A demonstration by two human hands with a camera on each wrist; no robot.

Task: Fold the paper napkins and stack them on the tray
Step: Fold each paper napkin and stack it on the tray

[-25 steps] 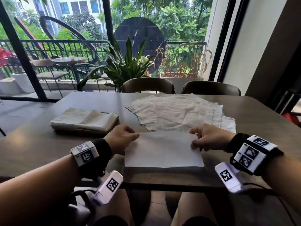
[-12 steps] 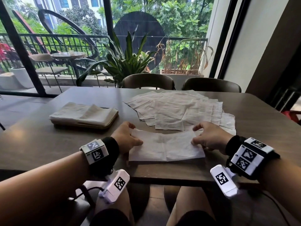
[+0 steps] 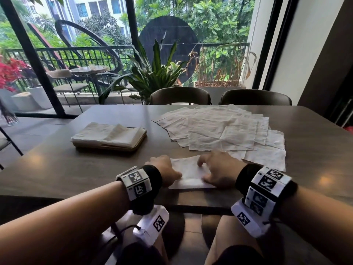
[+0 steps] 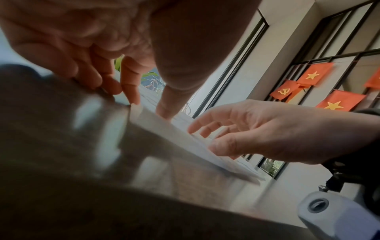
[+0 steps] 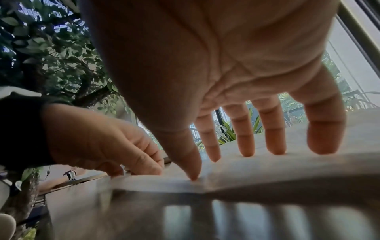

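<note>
A white paper napkin (image 3: 188,175), folded to a narrow rectangle, lies flat on the dark table near its front edge. My left hand (image 3: 164,172) sits at its left edge, thumb and bent fingertips (image 4: 133,97) pressing down there. My right hand (image 3: 216,169) lies over its right half, and the spread, straight fingers (image 5: 246,146) and thumb press on the paper. At the left stands the tray (image 3: 114,148), bearing a stack of folded napkins (image 3: 108,133). A fanned pile of unfolded napkins (image 3: 219,129) lies behind my hands.
Two dark chairs (image 3: 180,95) (image 3: 256,97) stand at the table's far side, before a window with plants. Bare table top (image 3: 57,169) stretches to the left of my hands. The table's front edge (image 3: 191,206) runs just below my wrists.
The napkin went from a wide rectangle to about half that width. My right hand moved left across it and spread flat on it. My left hand stayed at the left edge.
</note>
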